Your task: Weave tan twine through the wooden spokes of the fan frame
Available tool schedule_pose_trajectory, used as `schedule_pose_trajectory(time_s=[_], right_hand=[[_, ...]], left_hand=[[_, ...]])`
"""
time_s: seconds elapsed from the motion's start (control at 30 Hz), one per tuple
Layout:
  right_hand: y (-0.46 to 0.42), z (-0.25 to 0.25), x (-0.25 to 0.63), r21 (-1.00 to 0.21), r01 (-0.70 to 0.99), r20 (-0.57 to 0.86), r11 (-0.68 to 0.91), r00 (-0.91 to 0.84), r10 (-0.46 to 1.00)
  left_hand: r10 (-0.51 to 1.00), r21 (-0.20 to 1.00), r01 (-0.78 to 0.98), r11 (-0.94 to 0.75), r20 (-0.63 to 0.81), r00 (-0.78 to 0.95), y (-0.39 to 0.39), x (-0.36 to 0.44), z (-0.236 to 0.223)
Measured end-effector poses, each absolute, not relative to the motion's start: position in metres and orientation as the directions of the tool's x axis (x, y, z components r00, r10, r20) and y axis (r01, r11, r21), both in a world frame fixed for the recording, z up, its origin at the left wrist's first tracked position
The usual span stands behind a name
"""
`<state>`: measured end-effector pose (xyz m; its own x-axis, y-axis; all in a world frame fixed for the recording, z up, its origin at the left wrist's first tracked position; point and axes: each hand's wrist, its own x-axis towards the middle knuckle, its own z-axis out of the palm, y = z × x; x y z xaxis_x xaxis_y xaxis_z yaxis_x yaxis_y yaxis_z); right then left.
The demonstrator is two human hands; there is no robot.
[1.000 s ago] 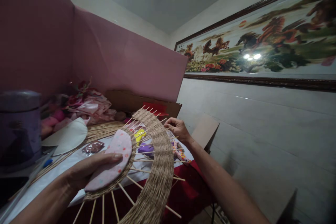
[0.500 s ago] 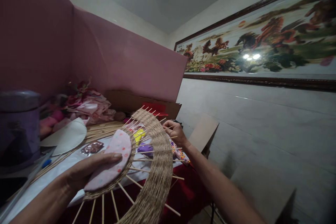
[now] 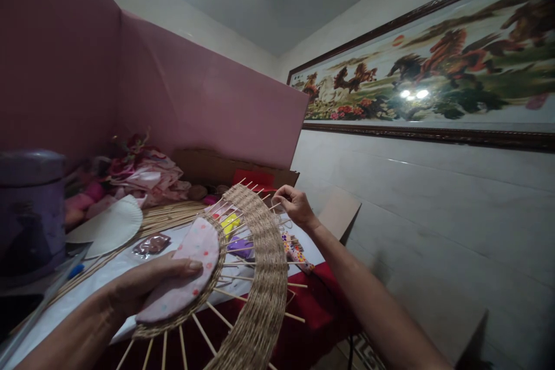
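My left hand [image 3: 151,277] grips a half-round woven fan by its pink, dotted cloth centre [image 3: 186,277], thumb on top and fingers hidden beneath. Thin wooden sticks [image 3: 219,315] radiate from that centre through a wide band of brown twine weaving [image 3: 269,266], their tips jutting past its outer edge. At the upper right of this edge, my right hand [image 3: 297,206] is closed in a pinch beside a stick tip. A thin strand of twine seems to run from its fingertips, with a faint loop just below.
Behind the fan, yellow [image 3: 229,223] and purple packets [image 3: 240,247] lie on a white sheet. Further left are a bundle of sticks [image 3: 169,215], a white pleated paper piece [image 3: 117,222], pink cloth [image 3: 150,176] and a purple canister [image 3: 32,219]. Red cloth [image 3: 312,300] hangs at the right.
My right hand has lifted slightly up and to the right, away from the woven edge. The fan has turned and shifted a little; my left hand keeps its hold.
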<state>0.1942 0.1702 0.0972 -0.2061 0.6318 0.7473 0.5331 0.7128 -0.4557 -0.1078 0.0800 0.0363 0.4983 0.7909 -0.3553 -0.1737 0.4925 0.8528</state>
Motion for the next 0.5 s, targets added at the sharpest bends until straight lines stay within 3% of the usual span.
schedule_pose_trajectory(time_s=[0.5], right_hand=[[0.152,0.117,0.185,-0.108,0.660,0.738,0.743,-0.448,0.505]], left_hand=[[0.780,0.881,-0.090,0.464,-0.359,0.514,0.080,-0.107,0.036]])
